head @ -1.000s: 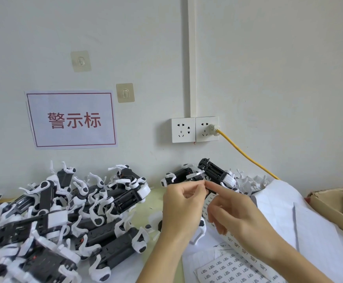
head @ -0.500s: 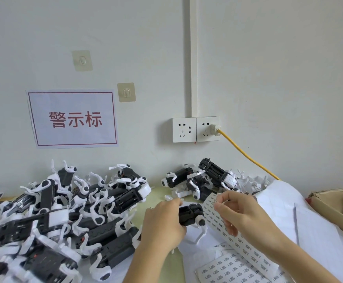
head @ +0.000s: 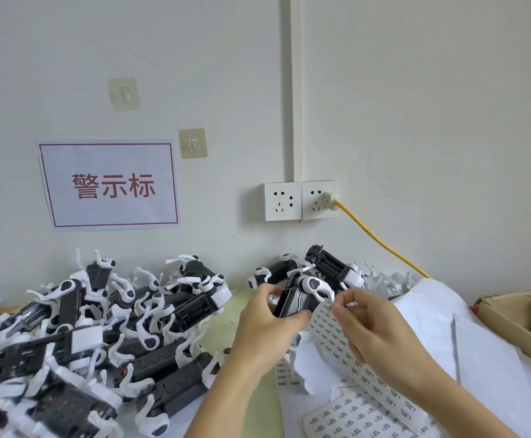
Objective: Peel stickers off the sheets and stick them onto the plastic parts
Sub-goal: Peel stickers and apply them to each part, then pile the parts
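**Left hand holds a part, right hand pinches the sticker strip**

We see the left hand raised over the bench, its fingers curled round a black-and-white plastic part with a rounded white leg, grasping it from the left side. The part sits tilted, its white leg pointing to the right, towards the other hand.

The right hand pinches the top end of a long white strip of small printed stickers between thumb and forefinger. The pinch sits just beside the part's white leg; we cannot tell if a single sticker is already lifted off. The strip runs down to the right under the wrist, onto more white sticker sheets with rows of printed labels lying flat on the bench.

A big pile of black-and-white plastic parts covers the left half of the bench. A smaller heap of the same black-and-white parts lies against the wall, just behind the hands. Blank white backing sheets are stacked at the right, next to a brown cardboard box.

On the wall: a white paper sign with red border and red characters, two clear adhesive hooks, a white double socket with a yellow cable plugged into its right half.
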The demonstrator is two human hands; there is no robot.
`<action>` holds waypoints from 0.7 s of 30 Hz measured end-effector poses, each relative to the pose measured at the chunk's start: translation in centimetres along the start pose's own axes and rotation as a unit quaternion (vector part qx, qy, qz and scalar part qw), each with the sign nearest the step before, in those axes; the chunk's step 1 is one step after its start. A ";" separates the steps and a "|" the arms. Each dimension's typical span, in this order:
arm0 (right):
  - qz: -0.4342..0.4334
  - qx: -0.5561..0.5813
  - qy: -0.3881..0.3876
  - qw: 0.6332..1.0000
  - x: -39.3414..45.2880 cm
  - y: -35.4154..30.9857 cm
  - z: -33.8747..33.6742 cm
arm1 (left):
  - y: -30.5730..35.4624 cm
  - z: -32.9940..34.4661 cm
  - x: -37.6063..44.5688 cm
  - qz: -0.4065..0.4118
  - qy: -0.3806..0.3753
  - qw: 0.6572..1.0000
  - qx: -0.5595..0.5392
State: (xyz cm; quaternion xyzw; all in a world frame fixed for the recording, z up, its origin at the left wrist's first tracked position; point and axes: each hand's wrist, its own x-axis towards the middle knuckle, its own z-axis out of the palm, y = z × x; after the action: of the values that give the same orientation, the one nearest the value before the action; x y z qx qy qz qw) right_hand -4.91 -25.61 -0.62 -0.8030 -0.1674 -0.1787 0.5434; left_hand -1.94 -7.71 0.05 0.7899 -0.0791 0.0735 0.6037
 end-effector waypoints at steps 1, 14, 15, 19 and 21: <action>-0.005 -0.003 0.002 1.000 0.0 0.0 0.0 | 0.2 0.1 -0.1 0.001 -0.007 1.000 -0.010; -0.067 -0.036 0.038 0.996 0.2 0.0 0.1 | 1.1 1.1 -0.8 0.069 -0.089 0.994 -0.017; -0.069 -0.038 0.040 0.996 0.2 -0.1 0.1 | 1.1 1.1 -0.8 0.069 -0.089 0.993 -0.015; -0.073 -0.047 0.041 0.995 0.2 -0.2 0.1 | 1.1 1.1 -0.7 0.069 -0.086 0.994 -0.007; -0.073 -0.050 0.041 0.995 0.2 -0.2 0.1 | 1.0 1.1 -0.6 0.072 -0.083 0.994 -0.005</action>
State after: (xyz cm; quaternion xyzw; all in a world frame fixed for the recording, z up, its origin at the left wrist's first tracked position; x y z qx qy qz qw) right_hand -4.81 -25.42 -0.43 -0.8066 -0.1943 -0.2591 0.4945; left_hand -2.77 -8.99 0.59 0.7824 -0.1861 0.0501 0.5922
